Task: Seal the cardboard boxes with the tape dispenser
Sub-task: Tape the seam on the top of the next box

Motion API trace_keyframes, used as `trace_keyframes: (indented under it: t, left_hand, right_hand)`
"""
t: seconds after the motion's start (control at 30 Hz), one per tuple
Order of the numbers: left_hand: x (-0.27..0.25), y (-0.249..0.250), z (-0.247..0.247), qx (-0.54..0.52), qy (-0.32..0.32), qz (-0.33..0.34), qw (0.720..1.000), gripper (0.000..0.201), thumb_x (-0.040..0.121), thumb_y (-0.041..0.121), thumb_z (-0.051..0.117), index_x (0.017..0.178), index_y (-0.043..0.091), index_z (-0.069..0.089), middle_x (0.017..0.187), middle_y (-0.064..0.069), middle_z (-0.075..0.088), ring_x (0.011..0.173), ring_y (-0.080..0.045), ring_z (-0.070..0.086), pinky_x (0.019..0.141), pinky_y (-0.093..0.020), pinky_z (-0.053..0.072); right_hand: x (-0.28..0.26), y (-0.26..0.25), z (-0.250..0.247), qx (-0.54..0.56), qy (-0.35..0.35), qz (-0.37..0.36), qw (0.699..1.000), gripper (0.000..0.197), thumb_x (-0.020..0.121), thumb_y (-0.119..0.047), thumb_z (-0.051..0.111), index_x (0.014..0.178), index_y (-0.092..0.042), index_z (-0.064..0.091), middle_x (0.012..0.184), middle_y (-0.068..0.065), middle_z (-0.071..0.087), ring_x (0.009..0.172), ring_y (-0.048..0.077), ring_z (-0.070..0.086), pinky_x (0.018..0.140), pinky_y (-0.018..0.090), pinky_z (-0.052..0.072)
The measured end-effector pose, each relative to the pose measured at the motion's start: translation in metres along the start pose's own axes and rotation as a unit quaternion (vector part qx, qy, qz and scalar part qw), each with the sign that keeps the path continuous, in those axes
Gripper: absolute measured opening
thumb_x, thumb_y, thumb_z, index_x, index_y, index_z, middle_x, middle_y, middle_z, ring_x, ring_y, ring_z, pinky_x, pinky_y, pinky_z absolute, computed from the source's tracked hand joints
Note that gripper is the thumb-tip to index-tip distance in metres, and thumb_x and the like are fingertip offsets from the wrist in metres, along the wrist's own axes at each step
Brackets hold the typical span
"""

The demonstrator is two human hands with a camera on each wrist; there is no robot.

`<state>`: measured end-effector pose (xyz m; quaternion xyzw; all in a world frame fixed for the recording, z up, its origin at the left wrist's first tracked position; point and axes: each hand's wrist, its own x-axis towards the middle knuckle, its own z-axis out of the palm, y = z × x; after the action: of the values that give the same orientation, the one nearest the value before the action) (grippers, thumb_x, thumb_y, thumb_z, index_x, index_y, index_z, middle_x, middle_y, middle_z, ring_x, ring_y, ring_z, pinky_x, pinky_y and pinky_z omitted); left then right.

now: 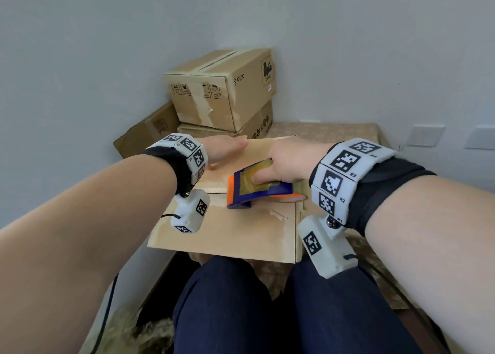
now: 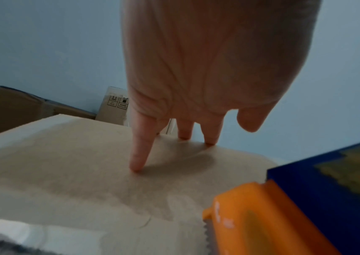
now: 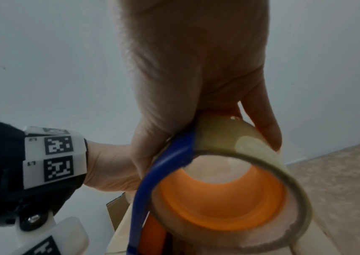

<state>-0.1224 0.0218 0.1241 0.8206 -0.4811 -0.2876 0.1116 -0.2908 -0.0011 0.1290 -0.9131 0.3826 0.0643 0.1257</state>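
The left hand (image 1: 227,148) lies flat on the box (image 1: 230,227). The right hand (image 1: 290,163) grasps the tape dispenser (image 1: 257,190); she should pull it steadily along the seam.

My head view is evenly lit and sharp; wrist views run dimmer, backlit, soft, with edges bowed by the lens.

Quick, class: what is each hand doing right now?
Left hand: open, fingers flat on the box.
Right hand: holding the tape dispenser.
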Motion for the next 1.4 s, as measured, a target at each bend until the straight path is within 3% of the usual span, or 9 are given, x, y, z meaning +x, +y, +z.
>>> trace_keyframes:
  t: [0.2, 0.37, 0.53, 0.6, 0.8, 0.93, 1.07, 1.2, 1.4]
  left_hand:
    - [-0.008, -0.009, 0.002, 0.203, -0.025, 0.052, 0.977, 0.062, 0.097, 0.012, 0.046, 0.151, 0.02, 0.017, 0.16, -0.004, 0.005, 0.146, -0.023, 0.009, 0.115, -0.031, 0.012]
    - [-0.011, -0.035, 0.01, 0.264, -0.073, -0.01, 0.962, 0.106, 0.073, 0.033, 0.074, 0.151, 0.03, 0.002, 0.155, -0.003, 0.025, 0.138, -0.025, 0.03, 0.112, -0.04, 0.028]
    - [-0.018, -0.025, 0.022, 0.301, -0.033, 0.03, 0.953, 0.129, 0.067, 0.047, 0.081, 0.15, 0.008, -0.01, 0.159, -0.008, -0.004, 0.146, -0.022, 0.002, 0.118, -0.036, 0.012]
    - [-0.012, -0.02, 0.029, 0.322, -0.035, 0.036, 0.945, 0.135, 0.055, 0.06, 0.081, 0.15, 0.008, 0.0, 0.156, -0.01, 0.006, 0.144, -0.025, 0.011, 0.116, -0.044, 0.02]
    - [-0.002, -0.023, 0.031, 0.352, -0.029, 0.079, 0.932, 0.132, 0.04, 0.067, 0.083, 0.142, 0.011, 0.019, 0.137, -0.005, 0.027, 0.131, -0.023, 0.029, 0.109, -0.044, 0.032]
    - [0.0, -0.027, 0.025, 0.355, -0.051, 0.082, 0.93, 0.14, 0.05, 0.063, 0.082, 0.149, 0.011, -0.002, 0.157, -0.005, 0.002, 0.145, -0.023, 0.003, 0.116, -0.047, 0.019]
    - [0.002, -0.027, 0.024, 0.249, -0.054, 0.075, 0.964, 0.123, 0.05, 0.071, 0.071, 0.146, 0.019, 0.013, 0.151, -0.006, 0.022, 0.145, -0.028, 0.011, 0.114, -0.05, 0.022]
    - [0.009, -0.024, 0.025, 0.276, -0.058, 0.057, 0.958, 0.114, 0.072, 0.066, 0.062, 0.152, 0.022, -0.006, 0.16, 0.002, -0.008, 0.146, -0.03, -0.01, 0.117, -0.052, 0.008]
    - [0.012, -0.01, 0.029, 0.285, -0.063, 0.024, 0.956, 0.099, 0.08, 0.068, 0.049, 0.152, 0.024, -0.002, 0.16, 0.001, -0.008, 0.145, -0.035, -0.007, 0.117, -0.053, 0.008]
  right_hand:
    - [0.009, 0.004, -0.004, -0.02, 0.033, 0.015, 0.999, 0.054, 0.088, -0.06, 0.048, 0.095, -0.008, 0.062, 0.073, 0.003, 0.05, 0.07, 0.021, 0.049, 0.056, 0.029, 0.035]
    - [0.017, 0.019, -0.009, -0.007, 0.075, 0.043, 0.996, 0.05, 0.089, -0.054, 0.049, 0.096, -0.006, 0.061, 0.069, 0.003, 0.048, 0.061, 0.02, 0.045, 0.051, 0.028, 0.033]
    - [0.025, 0.034, -0.012, 0.04, 0.075, 0.08, 0.993, 0.048, 0.089, -0.055, 0.048, 0.076, -0.008, 0.051, 0.071, 0.006, 0.049, 0.069, 0.025, 0.048, 0.055, 0.028, 0.033]
    - [0.027, 0.039, -0.013, 0.055, 0.078, 0.086, 0.992, 0.048, 0.089, -0.055, 0.048, 0.077, -0.008, 0.052, 0.069, 0.005, 0.049, 0.07, 0.025, 0.049, 0.055, 0.028, 0.033]
    - [0.034, 0.042, -0.017, 0.08, 0.061, 0.103, 0.99, 0.046, 0.091, -0.051, 0.047, 0.069, -0.011, 0.047, 0.065, 0.005, 0.044, 0.061, 0.022, 0.043, 0.054, 0.027, 0.03]
    - [0.04, 0.046, -0.015, 0.099, 0.067, 0.111, 0.987, 0.045, 0.09, -0.05, 0.046, 0.065, -0.012, 0.044, 0.064, 0.006, 0.043, 0.059, 0.022, 0.042, 0.054, 0.029, 0.03]
    - [0.043, 0.05, -0.012, 0.132, 0.081, 0.114, 0.981, 0.045, 0.086, -0.053, 0.048, 0.065, -0.014, 0.046, 0.063, 0.004, 0.047, 0.06, 0.022, 0.045, 0.056, 0.029, 0.032]
    - [0.048, 0.054, -0.013, 0.181, 0.095, 0.112, 0.973, 0.043, 0.081, -0.053, 0.051, 0.061, -0.015, 0.048, 0.06, 0.003, 0.05, 0.061, 0.023, 0.048, 0.06, 0.03, 0.034]
    - [0.048, 0.065, -0.009, 0.292, 0.123, 0.102, 0.943, 0.042, 0.08, -0.051, 0.06, 0.061, -0.017, 0.047, 0.067, 0.007, 0.05, 0.067, 0.023, 0.048, 0.066, 0.031, 0.035]
